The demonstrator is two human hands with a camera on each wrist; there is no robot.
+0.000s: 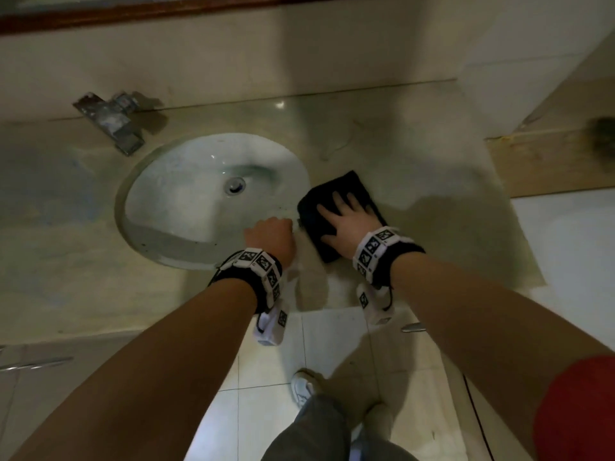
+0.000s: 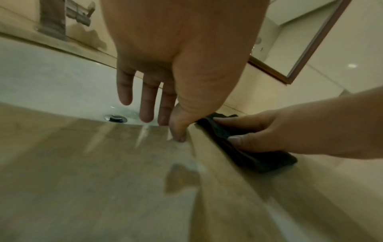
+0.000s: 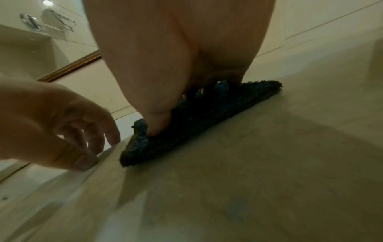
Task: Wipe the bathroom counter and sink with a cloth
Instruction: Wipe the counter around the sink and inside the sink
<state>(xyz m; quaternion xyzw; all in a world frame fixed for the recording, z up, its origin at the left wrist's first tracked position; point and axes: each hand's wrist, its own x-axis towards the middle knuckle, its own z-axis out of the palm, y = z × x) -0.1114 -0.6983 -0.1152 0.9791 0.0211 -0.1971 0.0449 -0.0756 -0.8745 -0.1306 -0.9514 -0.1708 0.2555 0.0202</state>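
Pressing flat: right hand (image 1: 346, 221) lies palm-down on the dark folded cloth (image 1: 336, 207), fingers straight and spread, none curled round the fabric. Judged reason: a spread palm loads the whole pad evenly, so the cloth drags against the counter (image 1: 416, 181) rather than bunching. In the right wrist view the thumb tip digs into the near corner of the cloth (image 3: 186, 124), which probably keeps the fold from opening when pushed.

Left hand (image 1: 271, 236) sits just beside the cloth, not touching it. Fingers hang loosely bent and apart, holding nothing; the thumb tip (image 2: 179, 135) and fingertips rest at the sink (image 1: 186, 207) rim. Judged purpose: bracing the body while the other arm works.

Cloth position: on the counter, immediately right of the basin, its left edge just at the rim; it lies wholly on the flat surface, none of it in the bowl as far as the head view shows.

Edges and room:
- Left: basin lip, a drop-off; the cloth would tip in if slid that way.
- Near: front edge of the counter, close behind the right wrist.
- Far: open counter runs to the back wall; faint smears visible there.
- Right: bare counter to its end edge, beyond which a lower ledge begins.
- Faucet (image 1: 109, 123) stands well apart, behind the basin's left side.

Judgement: counter phase in hand; the basin is apparently not yet wiped, specks showing along its near wall.
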